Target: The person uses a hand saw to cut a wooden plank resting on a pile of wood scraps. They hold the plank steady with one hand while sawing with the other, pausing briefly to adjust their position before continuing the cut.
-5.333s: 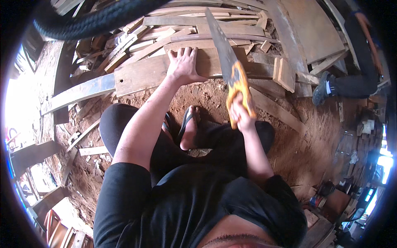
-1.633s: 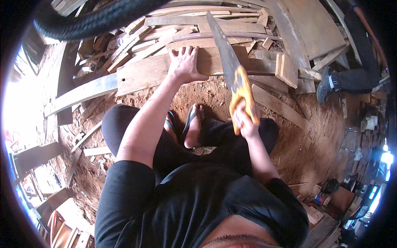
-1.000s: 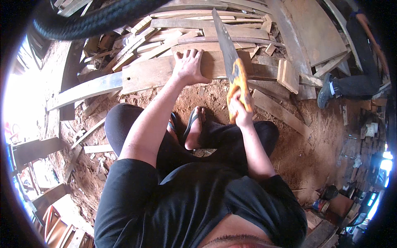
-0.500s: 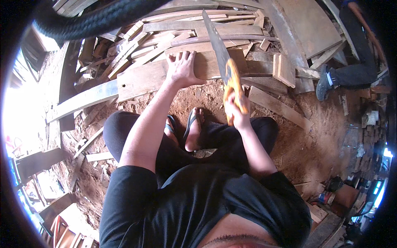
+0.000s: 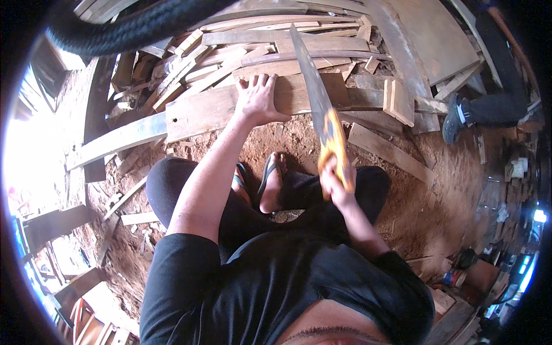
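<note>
A wide wooden board [image 5: 198, 114] lies crosswise in front of my knees, resting over other planks. My left hand [image 5: 259, 101] presses down on it with fingers spread. In my right hand [image 5: 334, 183] is a handsaw [image 5: 315, 83], its yellow-orange handle gripped near my right knee. The long blade points away from me and crosses the board to the right of my left hand. Whether the teeth sit in a cut cannot be made out from here.
Loose planks and offcuts [image 5: 230, 60] are heaped beyond the board. A short block [image 5: 398, 103] stands near its right end. Another plank [image 5: 391, 154] lies on the dirt floor at right. At the far right is another person's shoe [image 5: 452, 119]. A dark ribbed hose-like thing [image 5: 132, 31] hangs across the upper left.
My right hand has drawn the saw back toward me and slightly right. My left hand stays on the board, and the view has shifted slightly.
</note>
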{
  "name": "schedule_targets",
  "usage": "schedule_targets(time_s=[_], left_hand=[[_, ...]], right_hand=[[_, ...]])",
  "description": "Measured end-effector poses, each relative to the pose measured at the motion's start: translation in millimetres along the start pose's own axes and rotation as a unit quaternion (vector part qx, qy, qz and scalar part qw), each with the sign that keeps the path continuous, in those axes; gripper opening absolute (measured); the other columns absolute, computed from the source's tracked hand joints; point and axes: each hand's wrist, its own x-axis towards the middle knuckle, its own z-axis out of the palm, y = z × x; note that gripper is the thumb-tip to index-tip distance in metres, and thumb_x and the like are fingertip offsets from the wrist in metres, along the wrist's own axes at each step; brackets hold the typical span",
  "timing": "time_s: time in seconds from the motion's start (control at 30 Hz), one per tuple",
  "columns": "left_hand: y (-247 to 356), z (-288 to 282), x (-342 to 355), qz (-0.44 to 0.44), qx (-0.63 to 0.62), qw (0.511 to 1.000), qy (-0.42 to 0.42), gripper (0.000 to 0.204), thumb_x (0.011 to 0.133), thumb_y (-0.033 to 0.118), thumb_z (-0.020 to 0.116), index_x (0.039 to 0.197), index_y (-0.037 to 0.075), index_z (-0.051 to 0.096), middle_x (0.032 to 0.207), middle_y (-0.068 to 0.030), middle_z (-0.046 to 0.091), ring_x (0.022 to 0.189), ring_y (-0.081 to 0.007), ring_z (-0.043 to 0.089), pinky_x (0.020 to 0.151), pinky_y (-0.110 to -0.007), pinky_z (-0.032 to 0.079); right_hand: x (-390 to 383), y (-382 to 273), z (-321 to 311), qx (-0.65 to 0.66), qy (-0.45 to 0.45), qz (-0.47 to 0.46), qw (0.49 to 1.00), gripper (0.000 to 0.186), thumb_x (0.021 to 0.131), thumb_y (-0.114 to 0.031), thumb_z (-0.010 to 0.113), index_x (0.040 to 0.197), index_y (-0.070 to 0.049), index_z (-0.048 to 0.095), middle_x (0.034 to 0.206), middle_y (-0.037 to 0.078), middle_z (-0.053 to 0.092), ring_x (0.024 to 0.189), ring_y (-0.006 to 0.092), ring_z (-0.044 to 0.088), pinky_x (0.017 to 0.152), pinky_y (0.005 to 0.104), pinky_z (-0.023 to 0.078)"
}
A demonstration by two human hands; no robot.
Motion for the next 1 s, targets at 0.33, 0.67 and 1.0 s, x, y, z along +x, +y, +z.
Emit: schedule_targets(time_s=[0.33, 0.67, 1.0], left_hand=[[-0.1, -1.7, -2.0, 0.01, -0.016, 1.0, 0.013, 0.133, 0.056, 0.068, 0.088, 0.161, 0.005, 0.035, 0.151, -0.0181, 0.047, 0.145, -0.038, 0.042, 0.118, -0.068, 0.025], [1.6, 0.3, -0.1, 0.0, -0.001, 1.0, -0.001, 0.134, 0.055, 0.068, 0.088, 0.161, 0.006, 0.035, 0.15, -0.0183, 0.048, 0.143, -0.039, 0.045, 0.117, -0.068, 0.025], [-1.1, 3.0, -0.8, 0.008, -0.008, 1.0, 0.003, 0.132, 0.055, 0.067, 0.088, 0.16, 0.004, 0.036, 0.149, -0.0183, 0.049, 0.144, -0.0361, 0.042, 0.118, -0.067, 0.023]], right_hand=[[60.3, 9.0, 5.7, 0.033, -0.014, -0.052, 0.998, 0.007, 0.1, -0.007, 0.063, 0.098, -0.006, 0.056, 0.071, 0.0, 0.054, 0.052, 0.007, 0.049, 0.048, 0.0252, 0.041], [24.0, -1.0, 1.6, 0.03, 0.0, -0.016, 0.999, 0.008, 0.103, -0.012, 0.062, 0.101, -0.007, 0.056, 0.072, 0.001, 0.056, 0.052, 0.0059, 0.05, 0.046, 0.0237, 0.039], [-36.9, -8.0, 2.8, -0.053, -0.009, -0.047, 0.997, 0.014, 0.094, -0.014, 0.067, 0.097, -0.007, 0.056, 0.068, 0.001, 0.057, 0.048, 0.0066, 0.049, 0.044, 0.0243, 0.038]])
